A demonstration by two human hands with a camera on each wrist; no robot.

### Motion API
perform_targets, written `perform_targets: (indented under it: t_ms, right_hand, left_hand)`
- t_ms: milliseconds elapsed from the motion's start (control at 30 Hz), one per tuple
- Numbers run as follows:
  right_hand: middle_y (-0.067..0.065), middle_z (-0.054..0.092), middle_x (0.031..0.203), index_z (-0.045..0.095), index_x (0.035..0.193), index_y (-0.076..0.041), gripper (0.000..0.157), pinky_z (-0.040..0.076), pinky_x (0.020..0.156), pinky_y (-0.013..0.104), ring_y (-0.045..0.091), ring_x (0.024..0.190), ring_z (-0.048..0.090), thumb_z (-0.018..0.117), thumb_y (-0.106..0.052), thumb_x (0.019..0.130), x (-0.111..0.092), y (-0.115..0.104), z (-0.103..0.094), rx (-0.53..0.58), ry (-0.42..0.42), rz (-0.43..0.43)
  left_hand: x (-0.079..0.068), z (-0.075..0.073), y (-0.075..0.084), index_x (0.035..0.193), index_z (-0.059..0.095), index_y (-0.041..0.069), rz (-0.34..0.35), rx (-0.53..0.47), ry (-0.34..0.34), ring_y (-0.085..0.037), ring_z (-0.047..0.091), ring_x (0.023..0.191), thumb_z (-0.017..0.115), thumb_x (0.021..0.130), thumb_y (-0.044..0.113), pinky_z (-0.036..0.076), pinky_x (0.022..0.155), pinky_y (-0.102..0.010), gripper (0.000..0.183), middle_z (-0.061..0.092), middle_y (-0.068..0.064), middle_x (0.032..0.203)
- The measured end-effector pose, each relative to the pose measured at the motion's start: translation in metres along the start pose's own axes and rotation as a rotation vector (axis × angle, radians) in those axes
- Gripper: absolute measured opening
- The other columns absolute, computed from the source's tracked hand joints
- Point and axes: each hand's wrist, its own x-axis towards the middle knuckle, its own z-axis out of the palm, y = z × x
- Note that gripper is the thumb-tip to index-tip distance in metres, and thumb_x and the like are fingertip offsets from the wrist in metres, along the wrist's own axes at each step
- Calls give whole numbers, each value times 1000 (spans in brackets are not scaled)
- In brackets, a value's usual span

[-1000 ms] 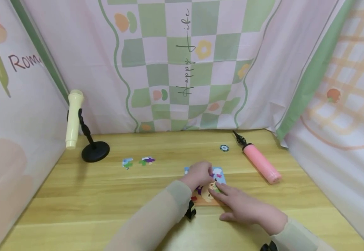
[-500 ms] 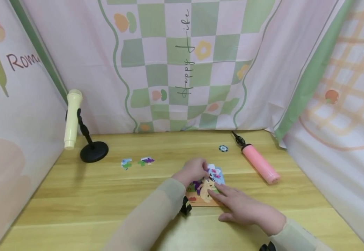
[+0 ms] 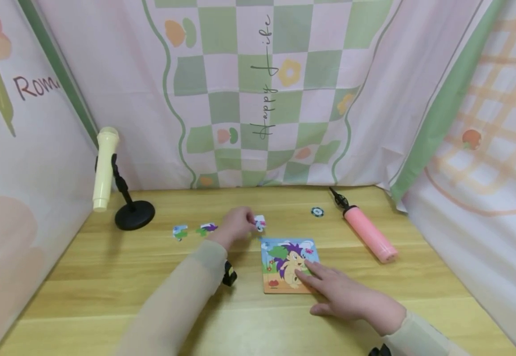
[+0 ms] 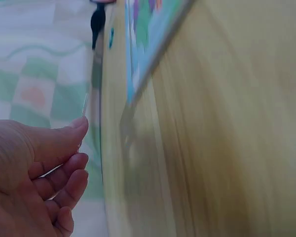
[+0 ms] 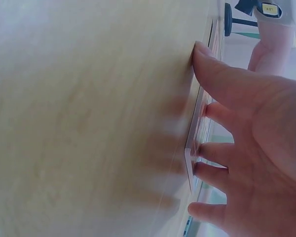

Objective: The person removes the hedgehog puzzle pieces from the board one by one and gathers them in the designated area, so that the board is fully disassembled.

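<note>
My left hand (image 3: 236, 225) pinches a jigsaw piece (image 3: 259, 224) between thumb and fingertips, off the board's far left corner. In the left wrist view that piece (image 4: 85, 105) appears edge-on as a thin sliver above the thumb. A square puzzle board (image 3: 280, 288) with a purple-spined hedgehog picture lies flat on the table. Over its right side my right hand (image 3: 347, 291) rests with spread, straight fingers, the thumb on the wood beside it. Two loose jigsaw pieces lie left of my left hand, one blue and green (image 3: 179, 232), one purple and green (image 3: 206, 229).
A cream microphone (image 3: 105, 168) leans in a black stand (image 3: 135, 215) at the back left. A pink hand pump (image 3: 370, 232) lies at the right, with a small round chip (image 3: 317, 211) near its nozzle. Printed curtains close off the wooden table's (image 3: 119, 296) back and sides.
My left hand has lifted the jigsaw piece from over the board and carried it left and away, uncovering the hedgehog picture. My right hand has stayed on the board.
</note>
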Motion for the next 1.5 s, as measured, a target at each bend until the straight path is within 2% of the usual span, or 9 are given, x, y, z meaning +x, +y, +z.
perform_targets:
  t_ms: [300,433,667,800,900,1033,1167,1300,1500]
  right_hand:
    - [18,12,162,25,157,-20,103,19,110,63,41,144,18,64,-70,77,0,0,2,-5,-37,24]
    - [19,12,162,24,157,-19,106,18,110,64,42,145,17,66,-70,74,-1,-1,2,2,-39,27]
    - [19,12,161,25,157,-19,106,19,110,64,42,144,17,67,-70,74,1,-1,2,-18,-36,24]
    - [20,12,161,25,157,-18,106,19,110,64,41,144,18,67,-69,74,2,-2,2,-21,-34,24]
    - [19,12,161,25,157,-18,106,19,110,64,41,144,17,67,-69,74,2,-2,2,-14,-36,27]
    - [19,12,161,25,157,-19,106,18,110,64,41,144,17,67,-69,74,2,-1,2,-4,-38,30]
    - [19,14,161,27,157,-19,104,19,110,64,42,144,19,68,-68,74,1,0,2,2,-32,28]
    - [19,17,160,29,156,-19,101,20,109,64,42,143,22,70,-65,76,1,1,1,-6,-25,22]
    - [20,22,159,36,153,-17,92,19,108,67,44,140,27,71,-59,80,3,-1,-4,25,-13,11]
  left_hand:
    - [-5,-23,-36,81,61,12,-41,145,31,-21,56,78,80,81,15,47,75,-38,19,60,-1,81]
    - [-8,-24,-43,75,60,13,-32,221,42,-19,55,74,81,80,16,46,74,-38,22,59,1,76]
    - [-8,-22,-45,78,60,14,-64,234,15,-20,54,77,80,82,18,45,78,-38,20,59,1,78]
    - [-8,-19,-39,80,61,14,-65,267,18,-20,55,77,81,80,19,44,81,-40,21,59,2,79]
    - [-12,-15,-27,87,65,13,-20,269,6,-20,56,80,80,79,18,44,85,-42,18,61,3,82]
    - [-20,-4,-6,99,68,13,41,200,-83,-18,57,84,78,82,18,45,84,-42,20,62,4,88]
    - [-30,12,11,97,68,16,82,145,-189,-16,57,83,81,80,24,46,81,-38,23,62,6,89]
    - [-40,26,22,92,67,21,134,213,-245,-13,57,84,84,78,32,44,87,-38,25,63,9,90]
    - [-47,33,29,88,66,21,146,294,-235,-14,57,84,84,77,30,34,102,-46,22,63,10,89]
